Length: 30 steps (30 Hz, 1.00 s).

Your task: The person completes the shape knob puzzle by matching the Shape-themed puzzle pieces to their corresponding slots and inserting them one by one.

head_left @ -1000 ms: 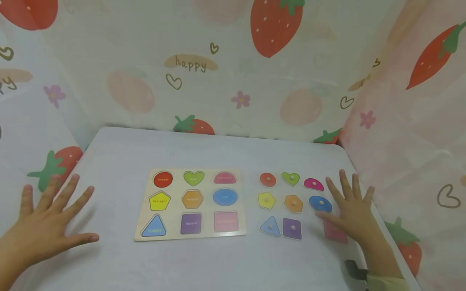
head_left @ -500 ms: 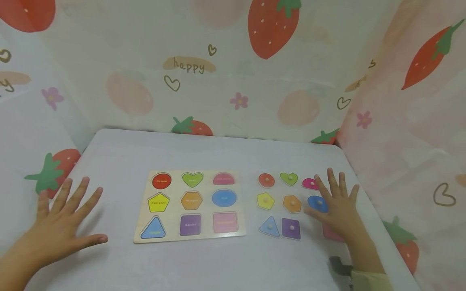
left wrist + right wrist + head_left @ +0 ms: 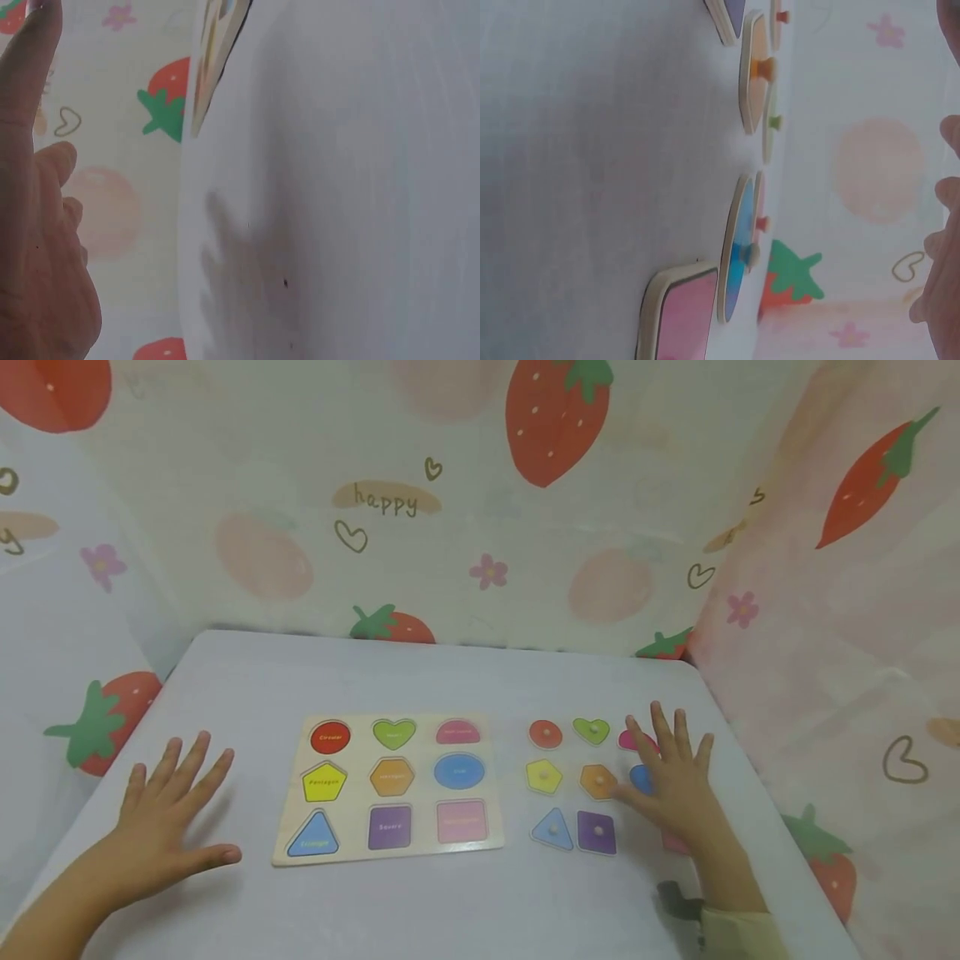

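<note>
My left hand (image 3: 161, 827), fingers spread, hovers left of a wooden shape-puzzle board (image 3: 358, 777) and casts a shadow on the table. The board shows printed, labelled coloured shapes in rows. On the right, my right hand (image 3: 671, 781) hangs spread over the loose knobbed pieces, holding none. It partly covers the blue oval (image 3: 640, 777), the magenta half-circle (image 3: 630, 740) and the pink rectangle (image 3: 674, 842). Beside these lie a red circle (image 3: 545, 734), green heart (image 3: 591, 731), yellow pentagon (image 3: 543, 776), orange hexagon (image 3: 597, 782), blue triangle (image 3: 552, 829) and purple square (image 3: 595, 832).
A white table (image 3: 390, 918) carries everything. Strawberry-print curtains (image 3: 420, 552) stand around its back and sides. At the right wrist a dark device (image 3: 678, 900) juts out next to a pale sleeve (image 3: 738, 935).
Both hands have moved inward, the left one to the right and the right one to the left, still spread. The board and pieces keep their places on the table; the head view has shifted slightly.
</note>
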Motion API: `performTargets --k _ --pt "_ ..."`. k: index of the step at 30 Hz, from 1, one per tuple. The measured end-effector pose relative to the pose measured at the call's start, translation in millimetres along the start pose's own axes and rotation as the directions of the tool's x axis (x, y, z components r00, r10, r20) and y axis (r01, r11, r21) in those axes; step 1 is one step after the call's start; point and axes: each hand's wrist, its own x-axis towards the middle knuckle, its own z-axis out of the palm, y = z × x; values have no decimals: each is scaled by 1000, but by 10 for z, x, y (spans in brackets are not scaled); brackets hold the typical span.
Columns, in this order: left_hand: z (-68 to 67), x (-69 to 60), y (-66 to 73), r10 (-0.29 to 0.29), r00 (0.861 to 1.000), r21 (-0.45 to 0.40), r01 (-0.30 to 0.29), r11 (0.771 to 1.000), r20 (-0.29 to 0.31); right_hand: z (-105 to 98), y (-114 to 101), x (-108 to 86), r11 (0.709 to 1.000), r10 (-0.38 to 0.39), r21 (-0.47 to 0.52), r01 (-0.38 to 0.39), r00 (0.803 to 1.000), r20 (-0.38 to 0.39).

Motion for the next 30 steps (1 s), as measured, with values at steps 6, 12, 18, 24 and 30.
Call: performTargets --k 6,12,18,24,30 --pt "75 89 65 0 1000 -42 0 999 5 26 -59 27 1000 9 26 -9 1000 -6" --pt "173 102 111 -14 999 -131 18 991 36 36 -134 80 997 -5 75 5 1000 2" --pt "173 115 118 -17 996 -310 44 950 89 56 -188 146 994 -3 105 4 1000 -5" --pt "107 116 118 -73 987 -451 131 883 144 76 -253 214 987 5 162 -3 1000 -12" --pt "184 107 127 -85 989 -490 136 861 124 94 -331 285 988 8 156 -6 1000 -11"
